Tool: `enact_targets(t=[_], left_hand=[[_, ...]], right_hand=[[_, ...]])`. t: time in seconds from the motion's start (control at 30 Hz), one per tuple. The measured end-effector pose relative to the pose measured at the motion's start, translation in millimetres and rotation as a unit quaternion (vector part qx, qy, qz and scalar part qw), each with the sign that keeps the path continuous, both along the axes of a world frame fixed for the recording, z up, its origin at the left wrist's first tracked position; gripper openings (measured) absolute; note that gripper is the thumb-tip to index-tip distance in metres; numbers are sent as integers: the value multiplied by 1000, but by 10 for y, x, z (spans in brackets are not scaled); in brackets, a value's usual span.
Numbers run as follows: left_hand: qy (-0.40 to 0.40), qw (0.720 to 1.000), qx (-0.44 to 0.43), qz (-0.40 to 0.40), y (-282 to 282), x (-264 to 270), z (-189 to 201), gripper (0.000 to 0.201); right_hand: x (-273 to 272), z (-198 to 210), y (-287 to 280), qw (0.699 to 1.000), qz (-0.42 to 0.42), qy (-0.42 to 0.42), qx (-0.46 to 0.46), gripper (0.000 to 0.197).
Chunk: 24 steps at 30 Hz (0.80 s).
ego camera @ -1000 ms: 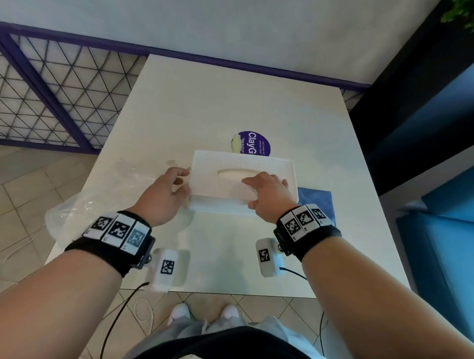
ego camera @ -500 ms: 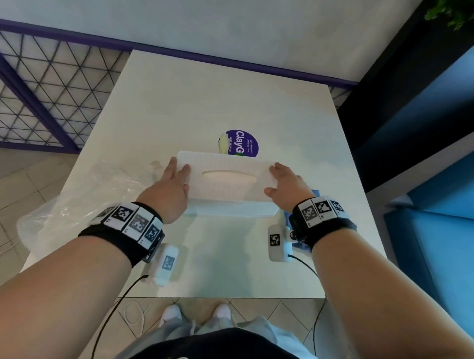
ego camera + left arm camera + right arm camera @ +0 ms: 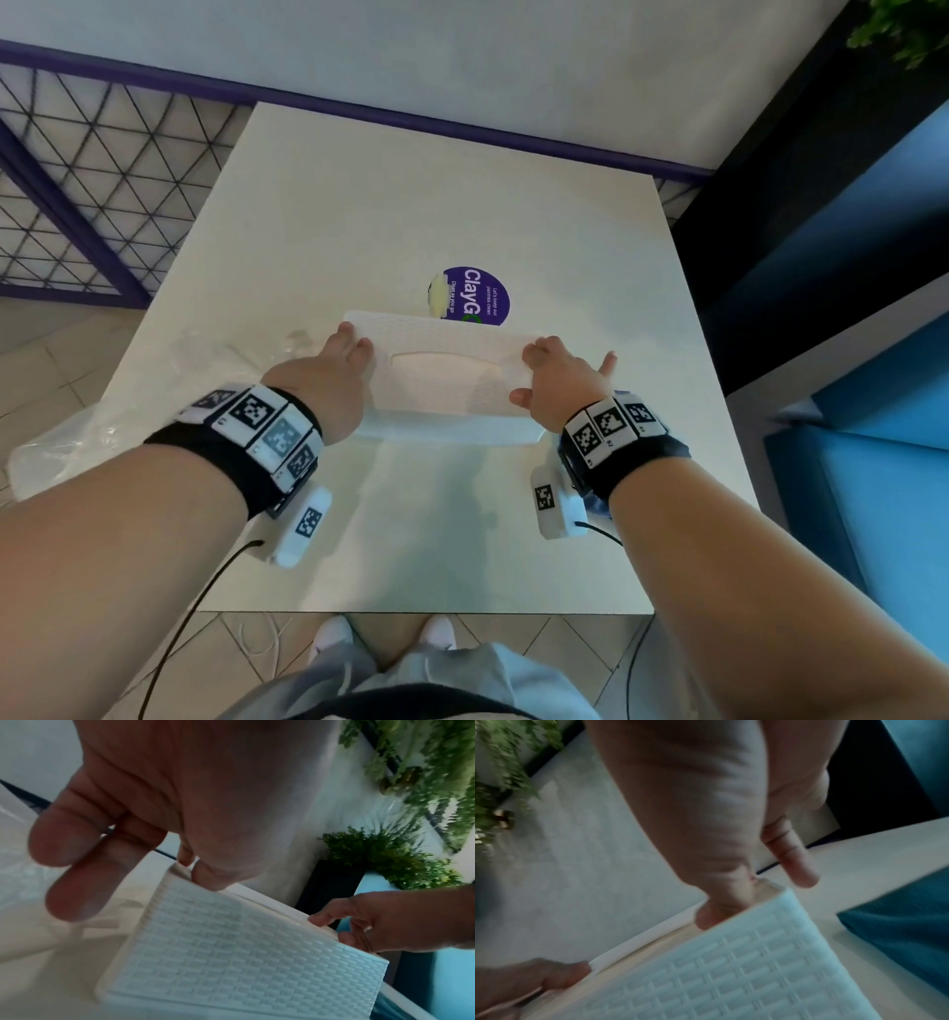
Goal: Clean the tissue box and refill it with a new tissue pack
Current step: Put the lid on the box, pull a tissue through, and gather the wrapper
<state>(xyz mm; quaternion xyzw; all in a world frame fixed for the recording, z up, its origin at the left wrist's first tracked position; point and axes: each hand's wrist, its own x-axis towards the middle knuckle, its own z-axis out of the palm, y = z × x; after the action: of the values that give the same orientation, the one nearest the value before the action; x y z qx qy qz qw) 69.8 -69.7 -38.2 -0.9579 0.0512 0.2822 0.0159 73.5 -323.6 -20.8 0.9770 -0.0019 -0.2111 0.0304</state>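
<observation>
Gripping tissue box, hands either end

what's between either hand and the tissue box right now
Nothing visible. The left hand touches the tissue box at its left end, and the right hand touches its right end, fingers directly on the lid's edges.

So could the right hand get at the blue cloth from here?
Probably yes. The folded blue cloth lies on the white table just beside the right hand, with nothing between them. But that hand is holding the right end of the white woven-pattern tissue box, so it must let go first.
</observation>
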Motion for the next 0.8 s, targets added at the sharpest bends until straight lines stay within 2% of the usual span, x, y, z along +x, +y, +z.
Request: enact_targets(t=[0.2,0.33,0.5,0.67,0.8], left_hand=[[3,1000,-24,0,42,-42,23,67],[1,1000,-16,17,9,-48,34,68],[2,998,-59,32,71,-36,9,67],[2,997,-67,36,66,-34,14,68],[9,999,-35,15,8,-64,51,65]], right_hand=[[61,51,225,998,22,-15,-63,50],[25,-50,534,989,-15,-89,114,48],[-41,-303,708,970,-61,-133,192,41],[-32,-365,788,979,-86,-85,162,50],[70,-408,859,980,-119,-33,153,55]])
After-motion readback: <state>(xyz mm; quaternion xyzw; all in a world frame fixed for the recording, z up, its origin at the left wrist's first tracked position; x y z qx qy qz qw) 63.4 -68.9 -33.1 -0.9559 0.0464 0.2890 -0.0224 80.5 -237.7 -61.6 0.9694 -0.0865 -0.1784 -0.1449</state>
